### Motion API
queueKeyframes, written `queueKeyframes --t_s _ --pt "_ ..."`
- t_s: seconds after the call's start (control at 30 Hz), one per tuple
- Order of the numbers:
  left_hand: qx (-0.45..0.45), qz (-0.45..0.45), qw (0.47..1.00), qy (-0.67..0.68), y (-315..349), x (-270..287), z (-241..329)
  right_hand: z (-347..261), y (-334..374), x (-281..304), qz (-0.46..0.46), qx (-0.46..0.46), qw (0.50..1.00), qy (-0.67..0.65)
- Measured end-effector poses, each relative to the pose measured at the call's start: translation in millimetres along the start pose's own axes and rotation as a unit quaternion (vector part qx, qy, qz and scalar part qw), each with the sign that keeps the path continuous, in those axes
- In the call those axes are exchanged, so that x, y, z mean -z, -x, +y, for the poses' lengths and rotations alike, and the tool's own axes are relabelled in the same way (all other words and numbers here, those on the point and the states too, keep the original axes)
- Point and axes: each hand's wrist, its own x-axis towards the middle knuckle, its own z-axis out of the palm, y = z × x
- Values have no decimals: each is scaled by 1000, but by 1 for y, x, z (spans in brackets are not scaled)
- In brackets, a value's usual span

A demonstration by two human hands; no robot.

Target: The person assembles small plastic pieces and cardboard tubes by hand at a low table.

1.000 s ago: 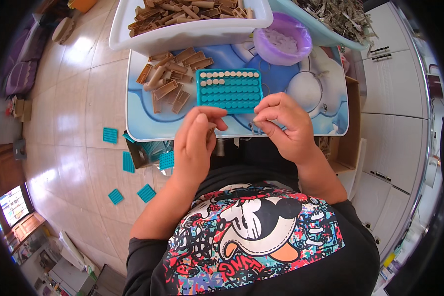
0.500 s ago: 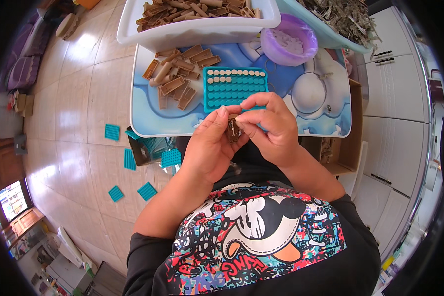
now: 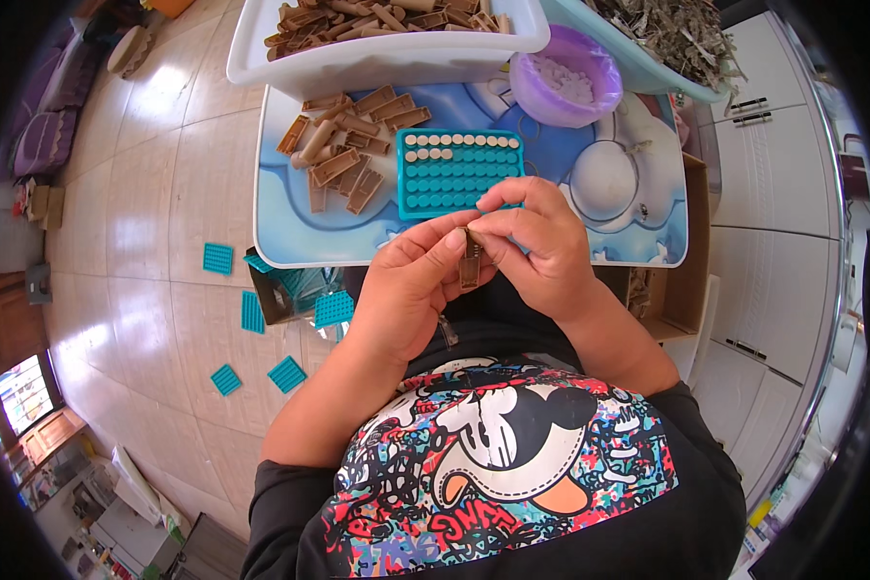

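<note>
My left hand (image 3: 404, 285) is closed around a small brown plastic half-shell (image 3: 470, 271), held upright just in front of the table's near edge. Its hollow side faces me, and the thumb presses near the top. My right hand (image 3: 549, 253) pinches at the shell's upper end with thumb and forefinger; whatever lies between those fingertips is hidden. Just beyond both hands lies a teal tray (image 3: 462, 199) with rows of round seats. Cream discs (image 3: 459, 141) fill its far row and part of the second. Several loose brown half-shells (image 3: 334, 166) are heaped left of the tray.
On the table (image 3: 290, 217), a white bin (image 3: 387, 66) full of brown shells stands at the back. Beside it is a purple-lined bowl (image 3: 559, 108) of whitish pieces. A pale teal tub (image 3: 648, 72) holds shredded material. Teal trays (image 3: 287, 374) lie on the floor at left.
The brown half-shell has shifted slightly right and nearer to me and stands straighter. My left thumb has moved right, closer to its top, and my right fingers remain at that end.
</note>
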Motion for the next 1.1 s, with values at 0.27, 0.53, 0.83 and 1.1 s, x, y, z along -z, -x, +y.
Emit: queueKeyframes --t_s 0.27,0.53,0.83,1.1 --pt "-41 5 999 -31 0 4 -8 3 4 -3 -21 6 999 -25" --pt "-61 40 996 -51 -1 3 -9 -4 5 -5 -34 -29 997 -58" --pt "-240 102 963 -68 -3 -8 -13 -20 22 -26 -77 -156 984 -34" --pt "-249 106 958 -92 1 -5 -13 -23 29 -34 -48 -149 980 -123"
